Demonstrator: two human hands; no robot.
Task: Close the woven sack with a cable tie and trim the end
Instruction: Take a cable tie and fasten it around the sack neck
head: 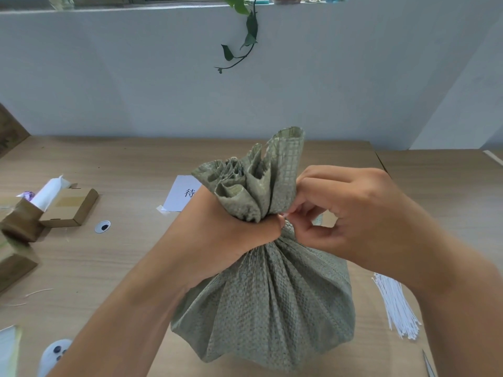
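Green woven plastic sack [266, 303] upright mid wooden table [130, 257], near front edge. L hand [231, 229] fisted round gathered neck; R hand [345, 213] fingertips pinching at neck. White cable-tie bundle [394, 303] lies right; table bare behind.

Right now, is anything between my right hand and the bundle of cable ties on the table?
Nothing visible. The right hand is at the sack neck, and the cable ties lie on bare table just below it, right of the sack.

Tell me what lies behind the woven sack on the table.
Behind the woven sack a white paper sheet is taped flat to the table; one printed character shows. The sack and the left hand cover its right part, so any further print is hidden.
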